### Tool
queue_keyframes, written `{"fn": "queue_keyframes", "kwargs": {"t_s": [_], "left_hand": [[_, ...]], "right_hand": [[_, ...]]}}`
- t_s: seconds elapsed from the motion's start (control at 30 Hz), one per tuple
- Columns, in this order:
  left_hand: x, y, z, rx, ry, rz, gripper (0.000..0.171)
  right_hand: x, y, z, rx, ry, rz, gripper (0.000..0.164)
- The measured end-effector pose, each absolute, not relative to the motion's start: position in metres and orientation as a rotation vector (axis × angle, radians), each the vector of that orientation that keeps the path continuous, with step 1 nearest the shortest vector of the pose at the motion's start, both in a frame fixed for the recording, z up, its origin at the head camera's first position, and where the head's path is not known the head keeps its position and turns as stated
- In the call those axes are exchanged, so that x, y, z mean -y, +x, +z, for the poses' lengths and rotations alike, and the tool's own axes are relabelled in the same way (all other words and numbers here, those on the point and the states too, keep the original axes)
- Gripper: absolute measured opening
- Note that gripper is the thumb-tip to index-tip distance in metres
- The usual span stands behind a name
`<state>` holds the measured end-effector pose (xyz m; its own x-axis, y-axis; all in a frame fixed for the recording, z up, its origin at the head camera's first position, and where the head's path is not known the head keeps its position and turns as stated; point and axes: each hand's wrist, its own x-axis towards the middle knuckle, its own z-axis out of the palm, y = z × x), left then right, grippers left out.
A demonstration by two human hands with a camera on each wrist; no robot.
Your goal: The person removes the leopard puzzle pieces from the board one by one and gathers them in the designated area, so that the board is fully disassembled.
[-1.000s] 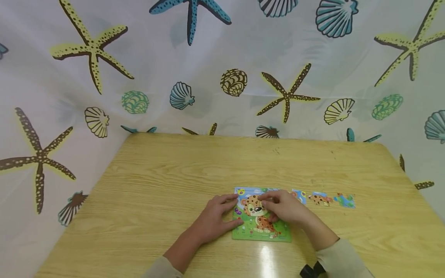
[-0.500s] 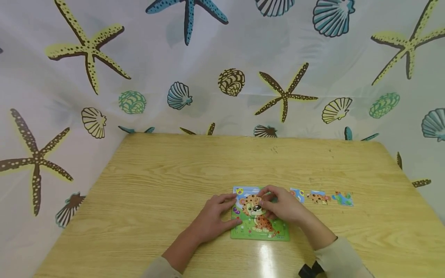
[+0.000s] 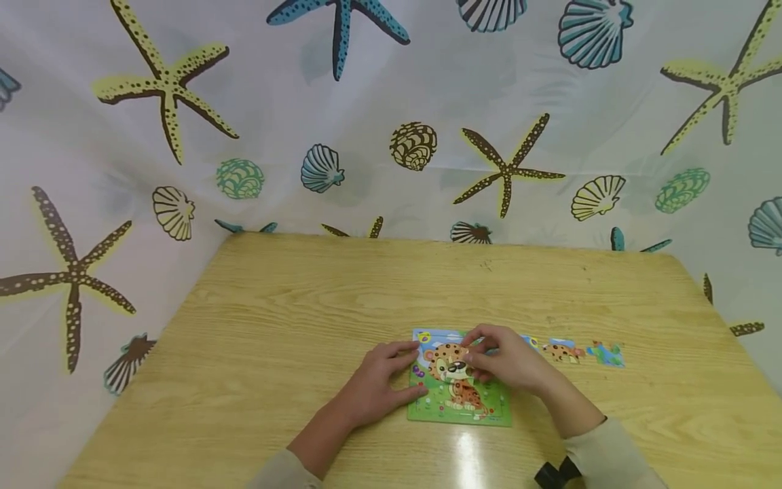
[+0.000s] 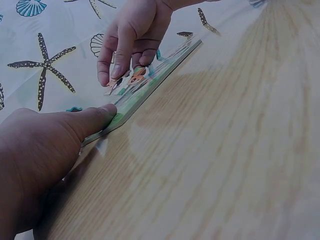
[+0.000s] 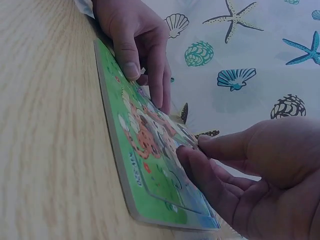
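Note:
A jigsaw puzzle board [image 3: 430, 407] with a spotted leopard cub on green grass lies flat on the table. Along its left side my left hand [image 3: 374, 387] rests, the thumb [image 4: 102, 116] on the near part and the fingers higher up the edge. My right hand [image 3: 506, 358] is over the board's upper right, where thumb and fingertips pinch a puzzle piece [image 3: 458, 369] at the cub's face. In the left wrist view this piece looks tilted above the board. The right hand hides the board's upper right corner.
Loose puzzle pieces lie in a row to the right: a partly hidden blue one [image 3: 530, 341], a spotted one [image 3: 562, 352] and a blue-green one [image 3: 606, 354]. A black object [image 3: 556, 474] sits by the right sleeve. A sea-patterned cloth [image 3: 366, 102] encloses the wooden table [image 3: 293, 305].
My right hand has shifted slightly to the right over the board, with the puzzle piece pinched at the cub's face. My left hand stays at the board's left edge.

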<state>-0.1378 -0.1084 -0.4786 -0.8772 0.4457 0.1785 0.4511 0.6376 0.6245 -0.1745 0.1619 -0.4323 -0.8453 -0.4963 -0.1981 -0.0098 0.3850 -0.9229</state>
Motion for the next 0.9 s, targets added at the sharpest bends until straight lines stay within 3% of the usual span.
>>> {"fn": "queue_keyframes", "kwargs": {"t_s": [0.37, 0.9], "left_hand": [[0.107, -0.137, -0.478, 2.839, -0.768, -1.09, 0.067], [0.109, -0.137, -0.478, 2.814, -0.784, -1.077, 0.067]], "right_hand": [[-0.194, -0.172, -0.434, -2.048, -0.328, -1.593, 0.044], [-0.254, -0.148, -0.431, -2.152, -0.241, -1.613, 0.051]]}}
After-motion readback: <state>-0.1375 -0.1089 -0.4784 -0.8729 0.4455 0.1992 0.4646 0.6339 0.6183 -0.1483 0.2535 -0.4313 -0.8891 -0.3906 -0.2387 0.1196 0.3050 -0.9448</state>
